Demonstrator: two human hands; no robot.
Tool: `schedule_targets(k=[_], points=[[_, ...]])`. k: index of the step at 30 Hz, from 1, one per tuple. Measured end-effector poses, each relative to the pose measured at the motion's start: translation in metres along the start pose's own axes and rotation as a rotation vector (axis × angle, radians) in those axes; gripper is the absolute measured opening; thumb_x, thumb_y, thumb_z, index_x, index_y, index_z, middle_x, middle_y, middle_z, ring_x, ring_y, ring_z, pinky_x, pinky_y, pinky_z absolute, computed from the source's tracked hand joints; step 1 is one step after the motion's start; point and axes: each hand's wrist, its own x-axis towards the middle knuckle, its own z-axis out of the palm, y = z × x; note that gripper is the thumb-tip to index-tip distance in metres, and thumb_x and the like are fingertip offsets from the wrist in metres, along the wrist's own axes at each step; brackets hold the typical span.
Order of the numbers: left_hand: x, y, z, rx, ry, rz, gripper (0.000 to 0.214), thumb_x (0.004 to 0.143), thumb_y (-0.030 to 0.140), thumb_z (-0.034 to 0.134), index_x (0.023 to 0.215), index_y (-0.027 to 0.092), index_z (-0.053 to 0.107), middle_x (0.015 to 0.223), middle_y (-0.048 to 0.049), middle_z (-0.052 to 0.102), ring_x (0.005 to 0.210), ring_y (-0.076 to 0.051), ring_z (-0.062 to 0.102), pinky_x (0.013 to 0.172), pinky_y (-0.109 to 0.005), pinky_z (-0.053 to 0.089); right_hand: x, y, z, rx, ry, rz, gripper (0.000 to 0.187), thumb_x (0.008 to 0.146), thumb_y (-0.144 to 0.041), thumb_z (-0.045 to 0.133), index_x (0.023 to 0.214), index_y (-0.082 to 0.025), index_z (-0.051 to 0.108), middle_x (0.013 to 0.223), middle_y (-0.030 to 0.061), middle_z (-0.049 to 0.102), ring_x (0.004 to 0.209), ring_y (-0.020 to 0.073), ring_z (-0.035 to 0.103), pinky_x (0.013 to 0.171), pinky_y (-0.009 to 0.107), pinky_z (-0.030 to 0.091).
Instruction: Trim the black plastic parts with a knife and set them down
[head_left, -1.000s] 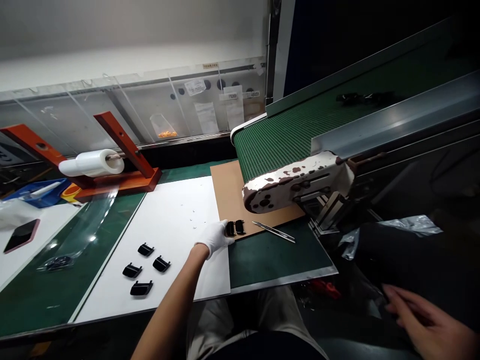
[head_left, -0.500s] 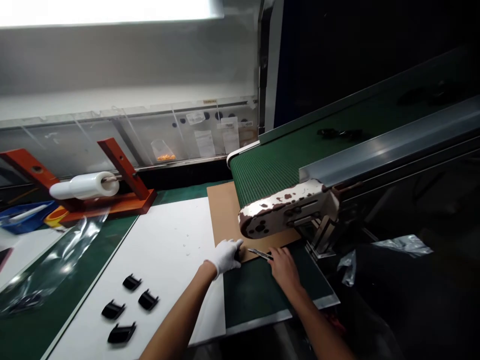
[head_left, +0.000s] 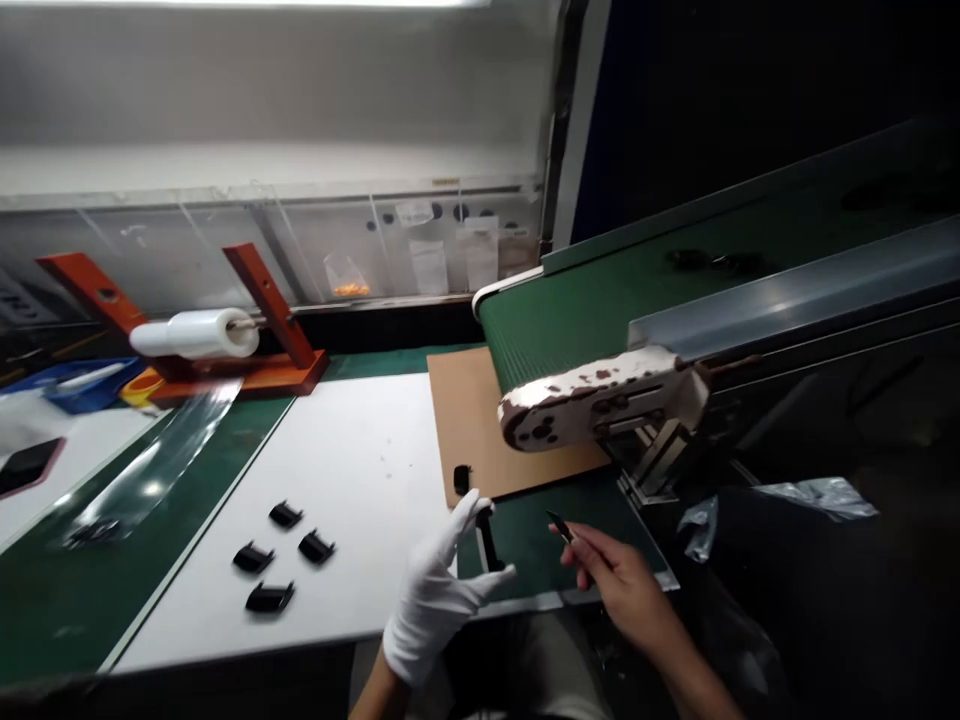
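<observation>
My left hand (head_left: 442, 580), in a white glove, grips a long black plastic part (head_left: 489, 540) between thumb and fingertips, above the green mat near the front edge. My bare right hand (head_left: 611, 575) is closed around a slim craft knife (head_left: 560, 526), whose dark pointed tip faces the left hand without touching the part. Just beyond the glove, a small black piece (head_left: 462, 480) rests on the brown cardboard sheet (head_left: 480, 410). Several black plastic pieces (head_left: 270, 597) lie on the white sheet (head_left: 360, 470) to the left.
A green conveyor belt (head_left: 570, 310) slopes up to the right, its rusty-edged end overhanging the cardboard. An orange stand holds a roll of clear film (head_left: 195, 333) at the back left. Blue bin (head_left: 94, 385) and yellow tub (head_left: 142, 387) stand beside it. Crumpled plastic (head_left: 814, 497) lies right.
Both hands have drawn back from the cardboard toward me. A black piece now shows on the cardboard where my left hand was, and the long black part is visible in the glove.
</observation>
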Motion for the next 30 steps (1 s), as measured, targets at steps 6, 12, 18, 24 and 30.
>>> schedule_targets(k=[6,12,18,24,30], points=[[-0.02,0.047,-0.005,-0.054,0.035,-0.076,0.075,0.074,0.026,0.077,0.139,0.025,0.039,0.127,-0.0096,0.061,0.113,-0.022,0.062,0.101,-0.036,0.05,-0.028,-0.071,-0.024,-0.017,-0.173,-0.156,0.04,0.097,-0.046,0.029,0.117,-0.021,0.052,0.08,0.0014,0.058,0.067,0.0154,0.056,0.063,0.028,0.044],[-0.029,0.076,-0.011,-0.112,0.035,-0.149,0.078,0.072,0.027,0.079,0.139,0.027,0.04,0.124,-0.0072,0.063,0.108,-0.023,0.064,0.098,-0.035,0.053,-0.035,-0.114,-0.02,-0.458,-0.27,-0.362,0.063,0.064,-0.084,0.049,0.076,-0.022,0.045,0.065,-0.0006,0.055,0.053,0.0182,0.051,0.049,0.029,0.029],[-0.03,0.095,-0.014,-0.152,0.054,-0.127,0.085,0.063,0.027,0.085,0.137,0.033,0.043,0.121,0.0002,0.065,0.102,-0.018,0.067,0.094,-0.025,0.055,-0.034,-0.122,-0.014,-0.659,-0.288,-0.394,0.069,0.059,-0.087,0.049,0.079,-0.021,0.049,0.063,0.0021,0.06,0.052,0.0266,0.06,0.048,0.03,0.025],[-0.026,0.101,-0.015,-0.174,0.047,-0.095,0.087,0.058,0.02,0.086,0.135,0.032,0.046,0.117,0.002,0.067,0.099,-0.017,0.068,0.092,-0.021,0.055,-0.039,-0.123,-0.016,-0.724,-0.314,-0.387,0.07,0.063,-0.088,0.041,0.08,-0.021,0.051,0.064,0.0024,0.06,0.052,0.0269,0.06,0.048,0.031,0.025],[-0.027,0.102,-0.013,-0.13,0.063,-0.079,0.085,0.057,0.022,0.087,0.133,0.028,0.049,0.115,-0.0008,0.069,0.097,-0.02,0.07,0.089,-0.024,0.058,-0.039,-0.118,-0.013,-0.754,-0.253,-0.463,0.073,0.067,-0.089,0.028,0.076,-0.02,0.051,0.059,0.0023,0.059,0.049,0.0235,0.06,0.047,0.031,0.021]])
